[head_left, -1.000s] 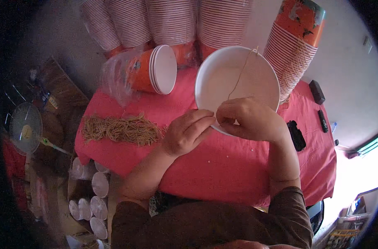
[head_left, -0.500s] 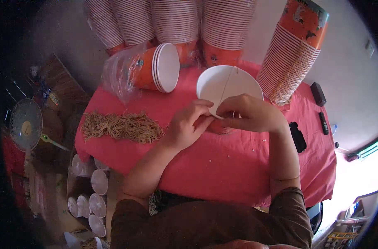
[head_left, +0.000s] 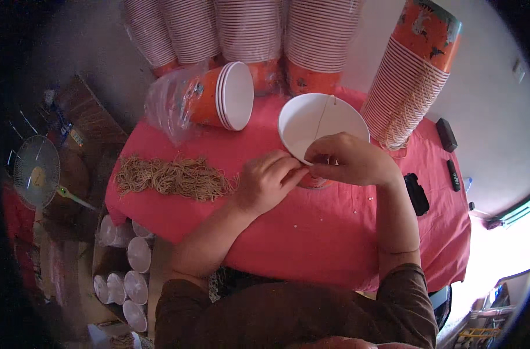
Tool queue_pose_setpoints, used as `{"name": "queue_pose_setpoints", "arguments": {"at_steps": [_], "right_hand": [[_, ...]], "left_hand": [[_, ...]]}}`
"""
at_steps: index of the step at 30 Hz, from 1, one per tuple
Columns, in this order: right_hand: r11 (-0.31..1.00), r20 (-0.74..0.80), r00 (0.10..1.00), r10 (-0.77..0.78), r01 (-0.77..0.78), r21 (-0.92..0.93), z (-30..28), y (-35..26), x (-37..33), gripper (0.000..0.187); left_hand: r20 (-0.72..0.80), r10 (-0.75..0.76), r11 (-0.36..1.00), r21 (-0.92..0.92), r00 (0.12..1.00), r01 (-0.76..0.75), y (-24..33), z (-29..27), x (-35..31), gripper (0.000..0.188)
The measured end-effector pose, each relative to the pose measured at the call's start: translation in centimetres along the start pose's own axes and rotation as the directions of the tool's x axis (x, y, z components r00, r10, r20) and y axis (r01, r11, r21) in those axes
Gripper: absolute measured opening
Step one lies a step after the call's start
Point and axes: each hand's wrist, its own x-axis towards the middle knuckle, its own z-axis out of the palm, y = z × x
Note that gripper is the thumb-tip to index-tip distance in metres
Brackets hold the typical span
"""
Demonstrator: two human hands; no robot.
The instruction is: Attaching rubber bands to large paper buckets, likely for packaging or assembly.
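The cup (head_left: 320, 125) stood tilted on the tabletop (head_left: 335, 232), mouth toward the person. Both hands, left (head_left: 268, 183) and right (head_left: 352, 160), pinched its near rim, steadying a thin band (head_left: 322, 119) across the opening.

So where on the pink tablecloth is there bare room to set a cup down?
The widest bare patch of pink tablecloth runs along the near edge, below the left hand and right hand, between the rubber band pile and the black device. The far edge is crowded with cup stacks.
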Motion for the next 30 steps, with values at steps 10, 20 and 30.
{"name": "queue_pose_setpoints", "arguments": {"at_steps": [10,20,30], "right_hand": [[0.994,-0.048,0.997,0.054,-0.058,-0.09,0.0,1.1,-0.3,0.018],[0.979,-0.201,0.977,0.069,-0.106,-0.176,-0.4,1.3,-0.4,0.013],[0.96,-0.187,0.969,0.162,-0.111,0.257,0.7,-1.8,0.4,0.021]], "left_hand": [[-0.133,-0.064,0.989,-0.139,0.989,0.045,-0.1,-1.3,0.9,0.015],[0.403,-0.521,0.1,-0.847,0.753,0.522,-1.7,-2.6,0.6,0.014],[0.401,-0.534,0.052,-0.863,0.745,0.502,-0.6,-1.8,0.5,0.034]]}}
